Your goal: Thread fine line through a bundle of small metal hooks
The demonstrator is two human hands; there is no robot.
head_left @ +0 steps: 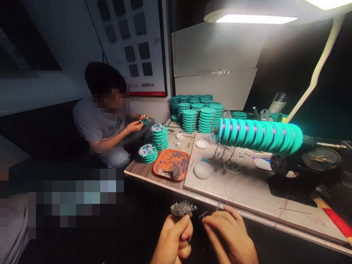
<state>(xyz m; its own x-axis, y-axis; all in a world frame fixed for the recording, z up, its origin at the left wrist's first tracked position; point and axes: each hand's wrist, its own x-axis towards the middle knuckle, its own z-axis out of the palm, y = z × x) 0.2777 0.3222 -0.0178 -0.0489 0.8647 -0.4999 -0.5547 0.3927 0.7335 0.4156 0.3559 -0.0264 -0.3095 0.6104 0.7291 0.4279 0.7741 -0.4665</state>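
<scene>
Near the bottom centre, my left hand [176, 234] is closed round a bristly grey metal cluster [182, 208], which sticks out above the thumb and fingers. Just to its right, my right hand [229, 233] pinches a thin purple piece [202, 215] between thumb and fingertips. A small beaded metal bit [219, 206] shows by the fingers of that hand. The two hands are a short gap apart, in front of the table edge. Beyond them stands a machine [297, 165] with a row of teal spools [258, 135] on its shaft.
An orange tray [187, 176] holds small purple pieces and another bristly cluster. Teal discs [206, 119] stand in stacks at the back. White dishes [202, 170] lie on the board [247, 198]. A seated person [101, 117] at left handles a teal disc. A lamp [253, 18] hangs above.
</scene>
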